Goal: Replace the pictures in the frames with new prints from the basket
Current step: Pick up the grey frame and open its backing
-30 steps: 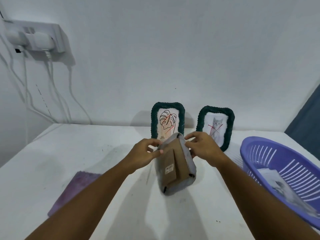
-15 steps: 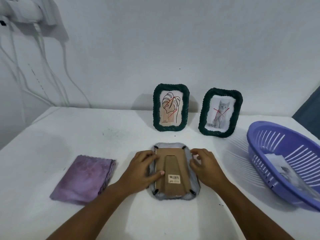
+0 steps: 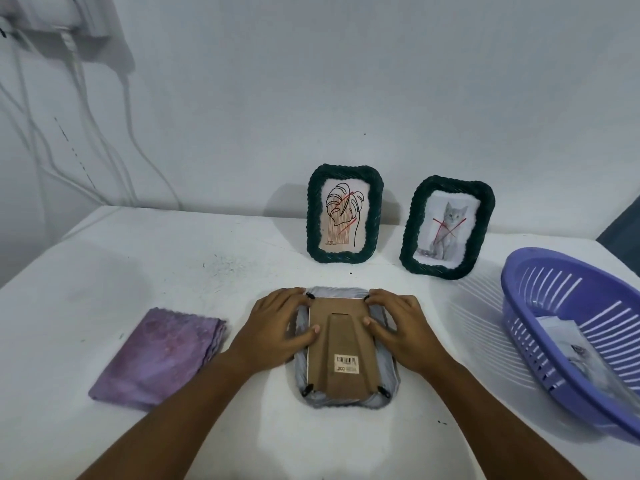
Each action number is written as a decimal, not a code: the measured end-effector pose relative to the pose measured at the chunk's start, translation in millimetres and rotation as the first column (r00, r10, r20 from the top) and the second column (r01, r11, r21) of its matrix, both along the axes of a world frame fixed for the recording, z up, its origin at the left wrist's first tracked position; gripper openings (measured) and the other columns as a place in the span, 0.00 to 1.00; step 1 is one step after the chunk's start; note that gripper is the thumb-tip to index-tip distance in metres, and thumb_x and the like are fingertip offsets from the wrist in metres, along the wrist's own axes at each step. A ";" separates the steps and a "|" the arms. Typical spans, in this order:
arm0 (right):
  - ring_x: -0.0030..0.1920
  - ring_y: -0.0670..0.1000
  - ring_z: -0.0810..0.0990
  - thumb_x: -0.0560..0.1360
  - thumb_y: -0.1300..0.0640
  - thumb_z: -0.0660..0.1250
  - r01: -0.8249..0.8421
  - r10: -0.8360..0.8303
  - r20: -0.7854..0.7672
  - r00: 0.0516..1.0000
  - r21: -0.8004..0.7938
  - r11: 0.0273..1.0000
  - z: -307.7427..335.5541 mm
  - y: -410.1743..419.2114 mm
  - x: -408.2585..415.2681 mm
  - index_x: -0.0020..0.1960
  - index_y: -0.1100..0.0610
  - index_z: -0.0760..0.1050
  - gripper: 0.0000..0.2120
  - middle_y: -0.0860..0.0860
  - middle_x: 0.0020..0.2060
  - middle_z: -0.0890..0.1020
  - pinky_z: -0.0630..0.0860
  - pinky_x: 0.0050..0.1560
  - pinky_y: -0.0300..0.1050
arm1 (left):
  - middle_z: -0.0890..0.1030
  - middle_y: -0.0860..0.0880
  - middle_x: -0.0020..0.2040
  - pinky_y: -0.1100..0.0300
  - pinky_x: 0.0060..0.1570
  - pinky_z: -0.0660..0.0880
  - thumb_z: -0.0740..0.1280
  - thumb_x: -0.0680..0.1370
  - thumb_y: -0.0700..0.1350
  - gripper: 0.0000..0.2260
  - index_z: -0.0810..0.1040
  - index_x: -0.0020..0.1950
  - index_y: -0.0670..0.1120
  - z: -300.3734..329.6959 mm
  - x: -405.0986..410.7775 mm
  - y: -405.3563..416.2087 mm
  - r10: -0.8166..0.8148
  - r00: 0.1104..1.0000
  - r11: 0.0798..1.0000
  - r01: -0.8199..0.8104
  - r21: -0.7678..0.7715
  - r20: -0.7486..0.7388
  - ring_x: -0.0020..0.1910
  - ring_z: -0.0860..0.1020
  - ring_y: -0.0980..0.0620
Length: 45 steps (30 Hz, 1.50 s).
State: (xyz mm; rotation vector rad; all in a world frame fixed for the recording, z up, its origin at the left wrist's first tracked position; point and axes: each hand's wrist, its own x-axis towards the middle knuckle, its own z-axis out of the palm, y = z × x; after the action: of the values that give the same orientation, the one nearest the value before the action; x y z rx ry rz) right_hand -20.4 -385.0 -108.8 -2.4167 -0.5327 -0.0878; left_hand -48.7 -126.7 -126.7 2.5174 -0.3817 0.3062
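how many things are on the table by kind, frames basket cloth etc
picture frames: 3 (leaf-print frame, cat-photo frame, grey frame face down under the left hand and right hand)
purple basket: 1
folded purple cloth: 1
prints in the basket: count cannot be told
total: 5, prints aside
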 end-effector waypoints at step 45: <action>0.61 0.43 0.68 0.73 0.38 0.65 -0.114 0.108 0.131 0.985 0.035 0.993 -3.8 -34.8 -79.7 0.58 0.47 0.75 0.19 0.41 0.57 0.73 0.65 0.59 0.31 | 0.72 0.55 0.63 0.63 0.62 0.66 0.70 0.70 0.62 0.20 0.78 0.59 0.55 7.3 -62.0 1.2 -0.144 0.977 0.968 0.172 -0.185 0.157 0.64 0.68 0.53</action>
State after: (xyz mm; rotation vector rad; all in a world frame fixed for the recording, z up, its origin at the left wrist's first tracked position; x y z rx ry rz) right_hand -100.1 -419.8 -112.5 -2.3462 -0.7166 -0.2066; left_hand -110.7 -125.6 -119.4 2.2622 -0.5766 0.4395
